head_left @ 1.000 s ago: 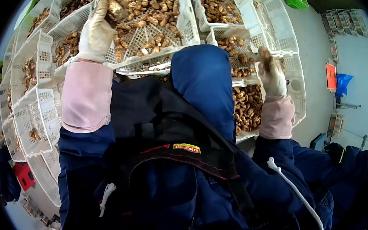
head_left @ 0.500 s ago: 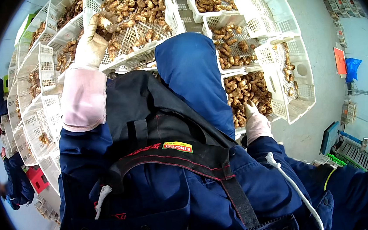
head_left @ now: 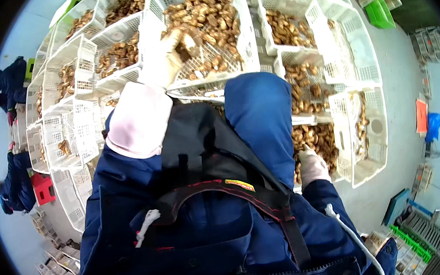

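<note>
My left hand [head_left: 165, 63], in a pale glove, reaches over the near-left rim of a large white crate [head_left: 209, 78]. Its fingers are closed around a brown-and-white mushroom [head_left: 188, 42], and more mushrooms [head_left: 209, 12] are heaped behind it. On the right, my right hand [head_left: 314, 166], also gloved, dips into a smaller white crate of mushrooms [head_left: 320, 138]. Its fingertips point down among them and are mostly hidden, so whether it grips one does not show.
Between my hands is my blue-clad knee [head_left: 259, 108]. More white crates with mushrooms stand at left [head_left: 68, 80] and far right [head_left: 285, 37]. A tilted crate [head_left: 359, 141] borders the right-hand one. Two people [head_left: 14, 181] work at the far left, near a red stool [head_left: 42, 188].
My view has swung left, so the crates appear further right and lower. The left hand has shifted slightly inward over the large crate with the mushroom. The right hand stays in its crate.
</note>
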A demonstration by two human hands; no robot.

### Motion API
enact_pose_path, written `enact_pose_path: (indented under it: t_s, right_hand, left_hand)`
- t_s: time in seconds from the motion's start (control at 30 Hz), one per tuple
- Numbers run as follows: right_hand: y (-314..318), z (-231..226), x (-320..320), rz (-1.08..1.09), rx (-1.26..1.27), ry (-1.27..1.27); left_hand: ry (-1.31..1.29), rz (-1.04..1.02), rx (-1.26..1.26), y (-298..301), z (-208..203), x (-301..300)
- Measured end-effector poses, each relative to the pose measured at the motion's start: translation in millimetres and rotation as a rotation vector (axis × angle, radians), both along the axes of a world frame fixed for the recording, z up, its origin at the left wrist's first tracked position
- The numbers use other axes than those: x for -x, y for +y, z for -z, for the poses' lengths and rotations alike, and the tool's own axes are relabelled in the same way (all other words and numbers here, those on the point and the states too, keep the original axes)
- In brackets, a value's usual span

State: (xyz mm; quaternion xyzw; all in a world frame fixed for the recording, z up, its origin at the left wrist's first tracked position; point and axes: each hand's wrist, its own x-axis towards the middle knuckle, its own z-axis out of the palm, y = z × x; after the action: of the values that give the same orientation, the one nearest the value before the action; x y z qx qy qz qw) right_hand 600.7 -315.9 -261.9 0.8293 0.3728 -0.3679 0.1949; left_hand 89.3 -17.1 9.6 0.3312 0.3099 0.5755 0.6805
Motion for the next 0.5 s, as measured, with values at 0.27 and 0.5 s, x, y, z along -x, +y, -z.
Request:
enact_pose_path:
  t_s: [0.27, 0.5]
  right_hand:
    - [189.5, -237.2, 99.5, 0.215, -1.135, 0.461]
    - [282.7, -350.0, 325.9, -0.599, -0.881, 0.808]
  left_hand:
    - [-0.083, -0.037, 0.067, -7.6, -15.1, -12.9]
    - [-0.031, -0.096, 0.048, -2.3, -7.5, 3.1]
